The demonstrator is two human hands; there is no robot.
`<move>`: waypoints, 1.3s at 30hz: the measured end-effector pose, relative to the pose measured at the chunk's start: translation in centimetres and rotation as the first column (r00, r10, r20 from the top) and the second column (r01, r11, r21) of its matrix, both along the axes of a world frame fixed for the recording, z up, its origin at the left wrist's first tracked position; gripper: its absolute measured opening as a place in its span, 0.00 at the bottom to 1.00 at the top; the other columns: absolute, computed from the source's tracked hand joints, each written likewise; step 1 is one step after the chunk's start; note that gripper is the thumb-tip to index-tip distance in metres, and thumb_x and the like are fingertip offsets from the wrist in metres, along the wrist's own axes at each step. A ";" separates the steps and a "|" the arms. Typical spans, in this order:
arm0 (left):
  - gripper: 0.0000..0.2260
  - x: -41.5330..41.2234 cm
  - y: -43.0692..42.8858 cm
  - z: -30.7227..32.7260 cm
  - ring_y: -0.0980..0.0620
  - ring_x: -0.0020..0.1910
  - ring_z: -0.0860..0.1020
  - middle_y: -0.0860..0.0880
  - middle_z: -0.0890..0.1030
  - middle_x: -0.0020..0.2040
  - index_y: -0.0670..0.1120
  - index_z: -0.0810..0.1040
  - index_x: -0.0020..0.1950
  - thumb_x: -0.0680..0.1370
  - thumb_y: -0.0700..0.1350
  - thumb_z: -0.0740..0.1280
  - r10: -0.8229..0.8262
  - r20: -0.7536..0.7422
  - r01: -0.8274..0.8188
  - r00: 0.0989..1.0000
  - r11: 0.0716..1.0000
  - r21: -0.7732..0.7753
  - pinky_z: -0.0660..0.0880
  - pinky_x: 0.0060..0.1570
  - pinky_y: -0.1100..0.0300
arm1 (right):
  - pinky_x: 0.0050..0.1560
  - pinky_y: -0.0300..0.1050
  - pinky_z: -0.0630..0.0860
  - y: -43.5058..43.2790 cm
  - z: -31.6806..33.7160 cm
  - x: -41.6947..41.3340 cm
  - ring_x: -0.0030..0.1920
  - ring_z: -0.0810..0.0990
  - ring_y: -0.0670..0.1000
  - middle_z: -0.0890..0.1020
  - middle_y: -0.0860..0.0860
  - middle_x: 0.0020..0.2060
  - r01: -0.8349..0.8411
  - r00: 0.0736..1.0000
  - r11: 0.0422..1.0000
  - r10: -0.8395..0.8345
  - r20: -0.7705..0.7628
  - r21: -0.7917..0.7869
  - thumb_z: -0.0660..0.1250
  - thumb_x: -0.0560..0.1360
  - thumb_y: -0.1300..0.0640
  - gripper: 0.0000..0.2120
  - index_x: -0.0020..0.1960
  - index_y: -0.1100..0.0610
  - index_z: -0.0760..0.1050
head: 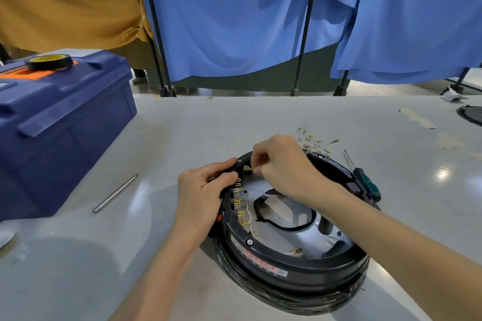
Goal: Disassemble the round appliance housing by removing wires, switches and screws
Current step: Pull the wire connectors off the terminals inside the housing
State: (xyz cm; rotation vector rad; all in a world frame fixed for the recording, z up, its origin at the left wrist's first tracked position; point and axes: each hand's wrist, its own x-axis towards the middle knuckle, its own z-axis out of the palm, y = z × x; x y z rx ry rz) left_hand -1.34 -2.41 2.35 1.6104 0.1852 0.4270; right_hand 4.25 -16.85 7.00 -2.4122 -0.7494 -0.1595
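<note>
The round black appliance housing [292, 266] lies open side up on the table in front of me. My left hand [203, 190] grips its left rim from outside, fingers curled over the edge. My right hand [284, 164] reaches inside the upper left rim and pinches a brass wire terminal [247, 169]. Below it a row of brass switch terminals [238, 199] with white wires lines the inner wall. A black cable loop [281, 219] lies on the silver base plate. A screw [249, 241] sits in the near rim.
A pile of removed wires with brass ends [315, 142] lies behind the housing. A green-handled screwdriver [365, 181] rests at its right. A metal rod [114, 193] lies to the left, beside a blue toolbox [60, 122] carrying a tape roll [48, 61].
</note>
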 end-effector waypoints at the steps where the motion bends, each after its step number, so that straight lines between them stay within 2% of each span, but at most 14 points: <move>1: 0.11 0.0 0.0 0.1 0.58 0.41 0.83 0.53 0.86 0.41 0.46 0.85 0.51 0.71 0.35 0.72 0.000 0.001 0.000 1.000 1.000 -0.001 0.78 0.42 0.67 | 0.30 0.32 0.65 -0.1 0.1 0.2 0.30 0.70 0.42 0.73 0.43 0.25 0.013 1.000 0.999 -0.013 0.005 0.048 0.68 0.68 0.68 0.08 0.34 0.57 0.79; 5: 0.11 0.1 0.0 0.2 0.56 0.35 0.82 0.52 0.86 0.38 0.47 0.86 0.49 0.71 0.34 0.72 -0.001 0.002 0.001 1.000 1.000 0.017 0.76 0.34 0.68 | 0.37 0.39 0.71 -1.2 0.5 0.7 0.32 0.73 0.42 0.77 0.44 0.30 0.055 0.996 0.978 -0.067 0.054 0.199 0.69 0.71 0.64 0.06 0.37 0.55 0.78; 7: 0.12 0.2 0.2 0.4 0.57 0.36 0.83 0.51 0.86 0.39 0.48 0.86 0.46 0.70 0.33 0.72 -0.010 0.006 0.010 1.000 1.000 0.021 0.75 0.36 0.70 | 0.36 0.43 0.73 -1.7 1.3 1.2 0.28 0.74 0.44 0.78 0.45 0.31 0.085 0.990 0.955 -0.112 0.080 0.284 0.69 0.72 0.62 0.04 0.39 0.55 0.79; 11: 0.13 0.3 0.1 0.3 0.55 0.38 0.83 0.51 0.86 0.39 0.52 0.86 0.44 0.69 0.33 0.72 -0.018 0.007 0.018 1.000 0.999 0.046 0.76 0.42 0.63 | 0.28 0.35 0.70 -4.2 3.4 4.1 0.21 0.74 0.48 0.79 0.52 0.29 0.210 0.973 0.824 -0.227 -0.032 0.527 0.69 0.74 0.62 0.06 0.38 0.57 0.80; 13: 0.14 0.3 0.1 0.0 0.51 0.35 0.82 0.49 0.86 0.38 0.52 0.86 0.44 0.70 0.33 0.72 -0.019 0.007 0.019 1.000 1.000 0.009 0.76 0.41 0.57 | 0.26 0.34 0.67 -5.9 4.3 5.7 0.23 0.74 0.46 0.78 0.53 0.29 0.307 0.952 0.646 -0.205 -0.228 0.699 0.69 0.74 0.63 0.06 0.40 0.59 0.81; 15: 0.12 0.3 0.1 -0.4 0.46 0.32 0.79 0.45 0.85 0.37 0.50 0.86 0.46 0.70 0.34 0.72 -0.043 -0.012 0.042 0.999 0.997 -0.066 0.75 0.40 0.50 | 0.26 0.33 0.70 -7.4 5.0 7.1 0.25 0.74 0.45 0.77 0.53 0.32 0.427 0.892 0.371 -0.019 -0.452 0.825 0.67 0.76 0.64 0.05 0.43 0.62 0.81; 17: 0.11 0.5 0.2 -0.6 0.47 0.31 0.77 0.43 0.84 0.36 0.49 0.86 0.47 0.70 0.34 0.72 -0.063 -0.032 0.060 0.997 0.993 -0.102 0.73 0.39 0.47 | 0.28 0.30 0.73 -8.1 5.0 8.1 0.25 0.74 0.44 0.76 0.53 0.34 0.521 0.819 0.146 0.190 -0.541 0.841 0.64 0.77 0.65 0.05 0.46 0.64 0.79; 19: 0.12 0.5 0.2 -0.6 0.48 0.29 0.77 0.44 0.83 0.35 0.49 0.86 0.47 0.70 0.34 0.72 -0.058 -0.028 0.055 0.998 0.994 -0.096 0.72 0.39 0.49 | 0.23 0.29 0.70 -7.9 4.4 8.4 0.24 0.74 0.43 0.75 0.53 0.35 0.552 0.785 0.072 0.293 -0.546 0.831 0.62 0.77 0.66 0.06 0.47 0.65 0.78; 25: 0.16 0.0 -0.1 0.7 0.56 0.34 0.83 0.51 0.86 0.36 0.53 0.86 0.41 0.70 0.31 0.71 -0.015 0.013 0.014 1.000 0.996 0.085 0.75 0.35 0.70 | 0.18 0.34 0.60 -6.1 2.9 7.7 0.24 0.72 0.45 0.75 0.52 0.33 0.459 0.802 0.297 0.267 -0.535 0.837 0.64 0.77 0.65 0.05 0.46 0.65 0.79; 27: 0.15 -0.1 -0.1 1.2 0.56 0.39 0.84 0.53 0.86 0.38 0.54 0.85 0.42 0.70 0.32 0.71 -0.010 0.003 0.010 1.000 0.986 0.164 0.77 0.41 0.68 | 0.17 0.35 0.58 -5.8 3.0 7.2 0.23 0.70 0.45 0.74 0.52 0.32 0.435 0.804 0.328 0.277 -0.525 0.839 0.64 0.76 0.65 0.05 0.46 0.65 0.79; 30: 0.09 -0.3 -0.1 1.9 0.56 0.49 0.82 0.57 0.85 0.43 0.55 0.85 0.46 0.73 0.41 0.72 0.003 0.005 -0.004 1.000 0.945 0.328 0.76 0.55 0.58 | 0.18 0.35 0.57 -5.7 3.3 6.4 0.22 0.69 0.45 0.75 0.51 0.31 0.388 0.814 0.356 0.300 -0.497 0.850 0.64 0.76 0.65 0.06 0.47 0.65 0.79; 33: 0.07 -0.5 -1.1 2.9 0.61 0.56 0.76 0.65 0.81 0.48 0.59 0.83 0.49 0.72 0.50 0.72 -0.010 0.095 -0.038 0.995 0.872 0.488 0.70 0.61 0.59 | 0.19 0.35 0.56 -5.7 3.7 5.9 0.22 0.68 0.45 0.75 0.51 0.30 0.341 0.829 0.373 0.312 -0.463 0.863 0.64 0.77 0.64 0.06 0.46 0.65 0.79; 36: 0.09 -0.2 -2.5 3.7 0.62 0.53 0.76 0.65 0.81 0.45 0.57 0.83 0.50 0.71 0.55 0.71 -0.128 0.120 0.021 0.984 0.764 0.645 0.69 0.57 0.59 | 0.22 0.35 0.55 -5.4 3.8 5.4 0.23 0.68 0.45 0.75 0.51 0.30 0.285 0.841 0.393 0.334 -0.425 0.874 0.64 0.77 0.64 0.06 0.45 0.64 0.78; 39: 0.15 0.4 -4.0 4.2 0.65 0.45 0.79 0.61 0.83 0.43 0.56 0.82 0.56 0.70 0.57 0.72 -0.273 -0.053 0.250 0.961 0.762 0.597 0.75 0.49 0.65 | 0.25 0.36 0.56 -4.9 3.8 5.0 0.24 0.68 0.45 0.75 0.51 0.30 0.259 0.839 0.419 0.348 -0.418 0.870 0.64 0.77 0.63 0.06 0.45 0.63 0.79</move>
